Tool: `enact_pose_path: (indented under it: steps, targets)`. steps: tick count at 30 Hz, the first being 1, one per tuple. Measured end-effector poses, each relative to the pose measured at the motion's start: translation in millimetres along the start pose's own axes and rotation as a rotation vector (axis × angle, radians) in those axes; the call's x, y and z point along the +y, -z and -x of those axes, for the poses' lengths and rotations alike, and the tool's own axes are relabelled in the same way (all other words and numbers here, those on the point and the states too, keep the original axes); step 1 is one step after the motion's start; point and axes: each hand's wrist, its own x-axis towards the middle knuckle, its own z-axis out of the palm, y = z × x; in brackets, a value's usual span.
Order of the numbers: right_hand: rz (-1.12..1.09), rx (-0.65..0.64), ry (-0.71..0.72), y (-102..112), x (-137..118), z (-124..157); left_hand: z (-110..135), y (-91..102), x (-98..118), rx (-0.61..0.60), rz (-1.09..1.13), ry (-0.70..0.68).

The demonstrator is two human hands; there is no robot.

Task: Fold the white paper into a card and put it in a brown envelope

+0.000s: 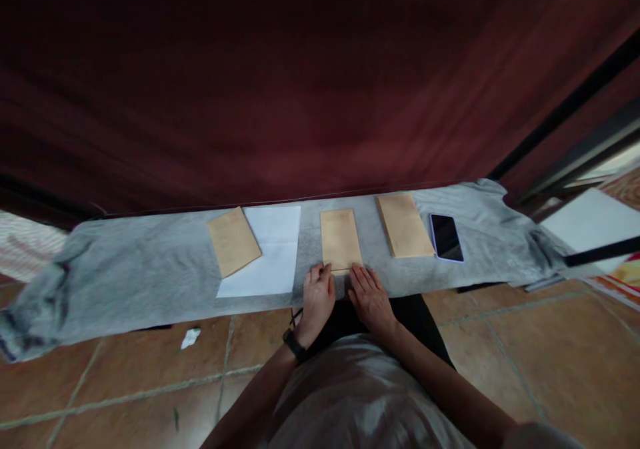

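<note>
A brown paper envelope lies flat in front of me, with a fold line across its near end. My left hand is at its near left corner, fingers curled, thumb and forefinger closed on the edge. At the near right corner, my right hand rests with its fingers stretched out and lying on the edge. Both palms are turned down, so the undersides of the fingers are hidden. To the right sits a thick stack of similar envelopes. On the left, another brown envelope lies tilted, partly over a white paper sheet.
A grey cloth covers the narrow bench. A phone lies beside the stack. Dark red fabric rises behind the bench. Below is a tiled floor with a crumpled white scrap.
</note>
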Motion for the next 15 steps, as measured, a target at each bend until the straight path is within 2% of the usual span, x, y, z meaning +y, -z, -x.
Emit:
enact_pose_path:
  steps: [3,7,10,15]
  targets:
    - [-0.036,-0.041,0.077,-4,-7,-3,0,1.1,6,0.0,-0.017,-0.069]
    - [-0.015,-0.076,0.063,-10,-10,0,11,-1.7,14,-0.132,-0.07,-0.227]
    - [0.003,-0.093,0.044,-10,-8,3,19,-4.3,14,-0.175,-0.137,-0.238]
    - [-0.01,-0.087,-0.001,-4,2,6,24,-6.8,3,-0.168,-0.196,-0.209]
